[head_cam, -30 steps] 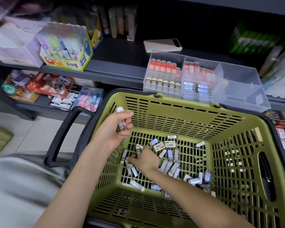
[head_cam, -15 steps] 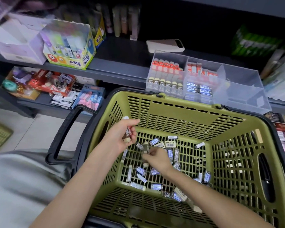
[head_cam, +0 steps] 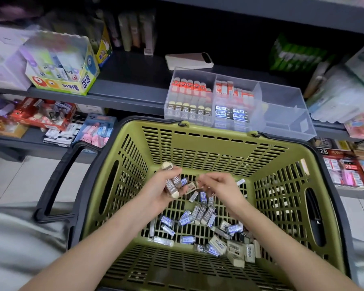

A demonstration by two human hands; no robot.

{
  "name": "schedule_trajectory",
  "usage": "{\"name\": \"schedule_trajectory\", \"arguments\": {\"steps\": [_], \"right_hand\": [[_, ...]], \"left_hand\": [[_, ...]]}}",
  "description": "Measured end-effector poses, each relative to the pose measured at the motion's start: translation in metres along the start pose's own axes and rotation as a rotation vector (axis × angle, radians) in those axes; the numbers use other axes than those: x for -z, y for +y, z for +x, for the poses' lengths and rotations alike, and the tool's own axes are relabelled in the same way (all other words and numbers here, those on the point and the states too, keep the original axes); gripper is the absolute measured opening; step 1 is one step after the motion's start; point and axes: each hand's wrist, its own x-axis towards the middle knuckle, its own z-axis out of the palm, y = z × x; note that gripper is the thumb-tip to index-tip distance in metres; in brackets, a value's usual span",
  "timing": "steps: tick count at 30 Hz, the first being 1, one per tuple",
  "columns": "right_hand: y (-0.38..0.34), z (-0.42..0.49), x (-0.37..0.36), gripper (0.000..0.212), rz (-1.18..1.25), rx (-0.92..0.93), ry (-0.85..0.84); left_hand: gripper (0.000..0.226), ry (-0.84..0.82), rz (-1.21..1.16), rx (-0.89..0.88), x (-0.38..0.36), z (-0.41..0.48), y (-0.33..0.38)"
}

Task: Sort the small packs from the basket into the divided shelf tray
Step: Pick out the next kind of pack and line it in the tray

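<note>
Several brown-sleeved 2B packs point(head_cam: 171, 189) lie bunched in the grip of the left hand point(head_cam: 156, 193), whose fingers and thumb curl round them, one pack standing proud above the fingertips. The right hand point(head_cam: 224, 185) hangs just beside it, to that grip's right, with fingers bent toward the bunch. Motion blur hides whether this grip pinches a pack or is closed on nothing (it cannot be told). Both grips are held inside the green basket point(head_cam: 198, 127), above its floor.

Below them and nearer the person, the loose packs point(head_cam: 201, 214) lie scattered flat on the slotted floor, blue-labelled and brown ones mixed. A denser heap of pale packs point(head_cam: 235, 249) lies down to the right of the right grip. Beyond both grips, past the far rim, the clear divided tray point(head_cam: 282, 95) stands on the shelf point(head_cam: 124, 87). Its front-left compartment already carries a row of brown 2B packs point(head_cam: 187, 111) like those in the left grip.

Handling, as a judgement: each pack looks light, stiff and block-shaped, not fragile, with a printed sleeve that may be slick. A pinch across the two long sides should hold best. Several can be stacked lengthwise in one palm, though a loose bunch could shed a pack on the lift toward the tray.
</note>
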Motion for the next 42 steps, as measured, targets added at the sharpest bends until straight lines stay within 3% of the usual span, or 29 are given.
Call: {"name": "schedule_trajectory", "arguments": {"steps": [2,4,6,10,14,16,18,21,24,27,31,32,34,36,39,42], "right_hand": [[0.032,0.014,0.016,0.030,-0.399,-0.135,0.072],[0.060,0.017,0.021,0.035,-0.627,-0.345,-0.024],[0.079,0.016,0.016,0.038,-0.622,-0.473,-0.133],[0.095,0.013,0.000,0.045,-0.713,-0.341,-0.124],[0.095,0.013,0.002,0.053,-0.765,-0.383,-0.114],[0.093,0.013,0.007,0.055,-0.670,-0.397,-0.058],[0.079,0.012,0.013,0.042,-0.378,-0.388,-0.048],[0.033,0.011,0.021,0.022,-0.001,-0.287,-0.225],[-0.006,0.011,0.017,0.021,0.077,-0.188,-0.400],[-0.021,0.009,0.003,0.020,0.123,-0.117,-0.413],[-0.009,0.012,0.013,0.029,0.388,-0.164,-0.332],[0.000,0.015,0.015,0.022,0.288,-0.208,-0.245],[0.027,0.021,0.019,0.011,-0.263,-0.315,-0.038],[0.054,0.027,0.019,0.035,-0.647,-0.403,0.042],[0.074,0.036,0.013,0.041,-0.569,-0.484,0.061],[0.081,0.045,0.007,0.035,-0.517,-0.418,0.030]], "left_hand": [[0.019,-0.005,0.100,-0.033,0.001,0.001,0.002],[0.017,-0.027,0.169,-0.052,0.001,0.001,0.003],[0.016,-0.034,0.176,-0.057,0.001,0.002,0.003],[0.020,-0.028,0.149,-0.017,0.002,0.003,0.004],[0.017,-0.020,0.192,-0.010,0.004,0.006,0.002],[0.026,-0.022,0.220,-0.006,0.004,0.008,0.001],[0.037,-0.026,0.252,0.005,0.006,0.009,-0.002],[0.053,-0.039,0.324,0.039,0.007,0.010,-0.006],[0.065,-0.109,0.397,0.140,0.007,0.010,-0.005],[0.067,-0.219,0.383,0.253,0.004,0.008,-0.004],[0.041,-0.213,0.289,0.264,0.005,0.007,-0.004],[0.037,-0.197,0.280,0.249,0.005,0.007,-0.003],[0.036,-0.158,0.254,0.220,0.005,0.008,-0.001],[0.038,-0.137,0.217,0.204,0.005,0.009,0.002],[0.038,-0.126,0.144,0.194,0.006,0.011,0.004],[0.040,-0.126,0.136,0.178,0.008,0.013,0.001]]}}
